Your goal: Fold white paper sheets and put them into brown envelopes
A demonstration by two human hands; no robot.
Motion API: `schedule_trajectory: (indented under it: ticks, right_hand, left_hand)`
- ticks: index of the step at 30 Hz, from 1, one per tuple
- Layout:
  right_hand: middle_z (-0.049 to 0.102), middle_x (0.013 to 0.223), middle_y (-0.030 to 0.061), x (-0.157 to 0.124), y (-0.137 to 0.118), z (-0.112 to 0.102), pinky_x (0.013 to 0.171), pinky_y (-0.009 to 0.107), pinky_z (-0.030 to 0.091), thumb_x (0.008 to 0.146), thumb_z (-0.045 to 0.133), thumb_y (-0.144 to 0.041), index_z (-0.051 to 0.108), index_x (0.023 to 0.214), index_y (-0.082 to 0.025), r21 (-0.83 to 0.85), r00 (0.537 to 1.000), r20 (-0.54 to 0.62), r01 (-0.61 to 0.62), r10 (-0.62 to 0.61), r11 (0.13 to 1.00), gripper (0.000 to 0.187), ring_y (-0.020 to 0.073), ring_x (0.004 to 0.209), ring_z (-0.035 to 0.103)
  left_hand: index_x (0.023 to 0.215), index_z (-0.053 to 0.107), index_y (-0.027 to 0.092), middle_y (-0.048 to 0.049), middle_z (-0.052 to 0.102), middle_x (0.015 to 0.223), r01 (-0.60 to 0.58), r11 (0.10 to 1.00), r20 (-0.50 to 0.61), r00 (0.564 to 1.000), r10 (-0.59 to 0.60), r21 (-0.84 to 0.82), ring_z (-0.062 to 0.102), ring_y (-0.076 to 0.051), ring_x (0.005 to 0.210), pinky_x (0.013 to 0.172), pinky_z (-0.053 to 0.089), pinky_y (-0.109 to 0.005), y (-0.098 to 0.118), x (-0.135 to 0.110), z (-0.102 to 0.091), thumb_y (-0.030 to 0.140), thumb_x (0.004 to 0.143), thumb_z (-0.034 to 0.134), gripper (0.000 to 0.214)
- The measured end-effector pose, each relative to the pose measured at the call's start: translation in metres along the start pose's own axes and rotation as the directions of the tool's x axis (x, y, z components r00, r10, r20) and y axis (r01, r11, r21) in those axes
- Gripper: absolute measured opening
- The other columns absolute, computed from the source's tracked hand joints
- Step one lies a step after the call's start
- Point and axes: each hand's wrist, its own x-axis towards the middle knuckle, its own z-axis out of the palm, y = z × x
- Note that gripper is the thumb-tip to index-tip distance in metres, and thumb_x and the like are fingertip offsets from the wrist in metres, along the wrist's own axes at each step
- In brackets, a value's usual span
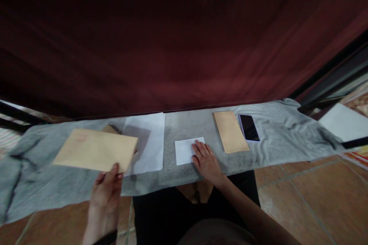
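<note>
My left hand pinches the near edge of a tan envelope and holds it lifted above the grey cloth, thumb on top. The envelope casts a shadow on a white sheet of paper lying beneath and to its right. My right hand lies flat with fingers stretched out on the right part of a small folded white paper in the middle of the cloth.
A second tan envelope lies to the right, with a black phone beside it. Another tan piece peeks out behind the held envelope. A dark red curtain hangs behind. Tiled floor lies at right.
</note>
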Motion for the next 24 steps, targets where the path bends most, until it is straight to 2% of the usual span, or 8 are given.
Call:
schedule_trajectory:
  ticks: [5,9,11,13,15,17,20,24]
  right_hand:
    - [0.051,0.152,0.0127,0.005,0.002,-0.009,0.121,0.054,0.029,0.105,0.039,-0.028,0.055,0.145,-0.018,0.13,0.999,-0.02,-0.026,0.029,0.991,0.043,0.0256,0.143,0.044]
    - [0.067,0.135,0.0073,0.013,-0.002,-0.021,0.112,0.045,0.044,0.107,0.033,-0.031,0.061,0.138,-0.025,0.457,0.993,-0.021,-0.098,0.12,0.884,0.042,0.0215,0.129,0.059]
    - [0.072,0.125,0.005,0.017,-0.007,-0.025,0.101,0.039,0.054,0.106,0.036,-0.038,0.063,0.135,-0.027,0.683,0.983,0.039,-0.158,0.181,0.713,0.041,0.0217,0.117,0.066]
    - [0.075,0.114,0.0049,0.019,-0.012,-0.026,0.089,0.037,0.058,0.101,0.044,-0.046,0.066,0.129,-0.025,0.866,0.957,0.147,-0.246,0.249,0.435,0.041,0.0234,0.104,0.071]
    - [0.076,0.105,0.0062,0.02,-0.016,-0.026,0.08,0.038,0.06,0.095,0.051,-0.052,0.069,0.122,-0.022,0.928,0.924,0.254,-0.315,0.286,0.196,0.044,0.0245,0.092,0.073]
    - [0.076,0.1,0.0067,0.019,-0.018,-0.026,0.075,0.038,0.061,0.091,0.054,-0.054,0.07,0.118,-0.021,0.928,0.902,0.323,-0.361,0.287,0.088,0.045,0.0241,0.085,0.073]
    - [0.076,0.101,0.0068,0.016,-0.017,-0.03,0.078,0.039,0.062,0.091,0.054,-0.051,0.07,0.117,-0.022,0.91,0.89,0.379,-0.408,0.254,0.069,0.042,0.0236,0.084,0.074]
    - [0.076,0.107,0.0078,0.014,-0.011,-0.033,0.079,0.039,0.062,0.095,0.049,-0.047,0.068,0.12,-0.023,0.889,0.887,0.409,-0.441,0.216,0.127,0.039,0.0241,0.091,0.074]
  left_hand:
    - [0.069,0.057,0.019,0.0099,0.062,0.062,0.186,0.982,0.251,0.95,-0.185,0.023,0.062,-0.007,0.054,0.053,0.052,-0.017,-0.062,-0.065,0.049,0.017,0.049,0.091,0.04]
    - [0.067,0.058,0.018,0.0071,0.063,0.064,0.246,0.967,0.363,0.897,-0.254,0.069,0.065,-0.008,0.059,0.056,0.053,-0.018,-0.101,-0.102,0.073,0.025,0.043,0.096,0.045]
    - [0.074,0.063,0.018,0.0049,0.068,0.071,0.262,0.962,0.391,0.879,-0.272,0.08,0.066,-0.009,0.062,0.058,0.054,-0.019,-0.11,-0.111,0.079,0.028,0.043,0.096,0.046]
    - [0.082,0.066,0.019,0.0033,0.071,0.078,0.271,0.958,0.413,0.865,-0.283,0.088,0.068,-0.01,0.066,0.061,0.055,-0.02,-0.114,-0.114,0.081,0.03,0.045,0.096,0.048]
    - [0.085,0.067,0.019,0.0023,0.073,0.083,0.273,0.957,0.432,0.855,-0.287,0.096,0.069,-0.01,0.069,0.063,0.055,-0.02,-0.115,-0.115,0.08,0.032,0.048,0.095,0.049]
    - [0.086,0.068,0.019,0.0017,0.074,0.085,0.275,0.956,0.438,0.851,-0.289,0.098,0.069,-0.01,0.07,0.063,0.055,-0.019,-0.114,-0.114,0.078,0.033,0.049,0.095,0.048]
    - [0.084,0.069,0.019,0.0007,0.074,0.085,0.307,0.946,0.447,0.835,-0.32,0.104,0.069,-0.011,0.07,0.06,0.053,-0.018,-0.114,-0.113,0.076,0.031,0.048,0.096,0.047]
    - [0.084,0.07,0.019,-0.0001,0.075,0.084,0.343,0.931,0.47,0.806,-0.36,0.125,0.07,-0.013,0.072,0.061,0.055,-0.02,-0.116,-0.115,0.079,0.029,0.048,0.095,0.044]
